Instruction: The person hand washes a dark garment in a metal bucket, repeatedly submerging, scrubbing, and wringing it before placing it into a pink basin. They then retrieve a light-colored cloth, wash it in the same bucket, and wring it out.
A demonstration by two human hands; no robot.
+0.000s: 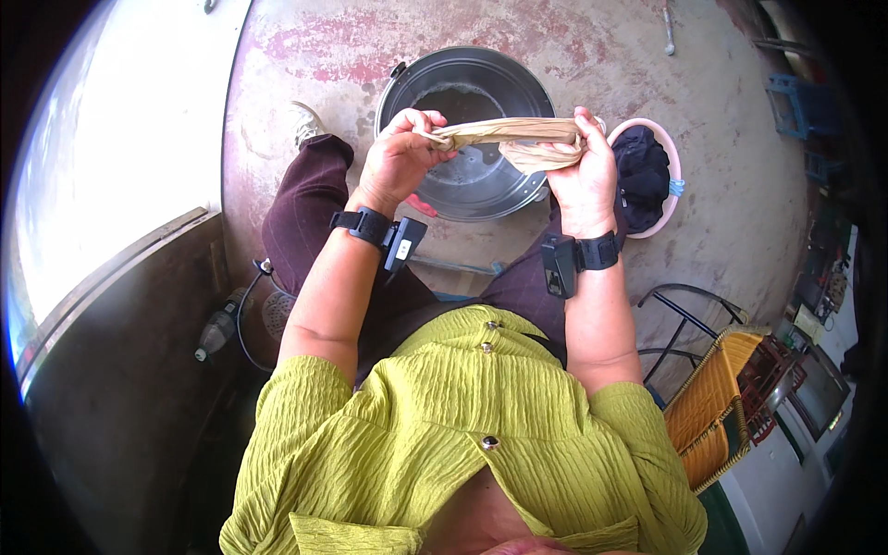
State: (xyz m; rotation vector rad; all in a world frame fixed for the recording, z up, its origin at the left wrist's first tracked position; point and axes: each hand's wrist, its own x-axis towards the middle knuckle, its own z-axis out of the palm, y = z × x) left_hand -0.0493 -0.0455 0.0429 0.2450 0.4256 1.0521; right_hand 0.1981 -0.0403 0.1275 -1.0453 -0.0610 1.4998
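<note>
A length of thin beige fabric (512,130), perhaps a stocking, is stretched level between my two hands. My left hand (397,152) pinches its narrow, bunched end. On the other side, my right hand (586,177) holds the wider end, where a loose fold hangs beside the palm. Both hands are above a round grey metal tub (510,73) on the floor between my legs. Dark, cloudy water (461,105) with foam at its edge lies in the tub. The fabric and hands hide part of the rim and the water.
Right of the tub, a pink basin (676,156) holds dark clothing (638,177). A chair with a yellow woven seat (714,409) stands at lower right. A plastic bottle (220,329) and a cable (241,326) lie by the left wall. Something red (420,205) sits against the tub.
</note>
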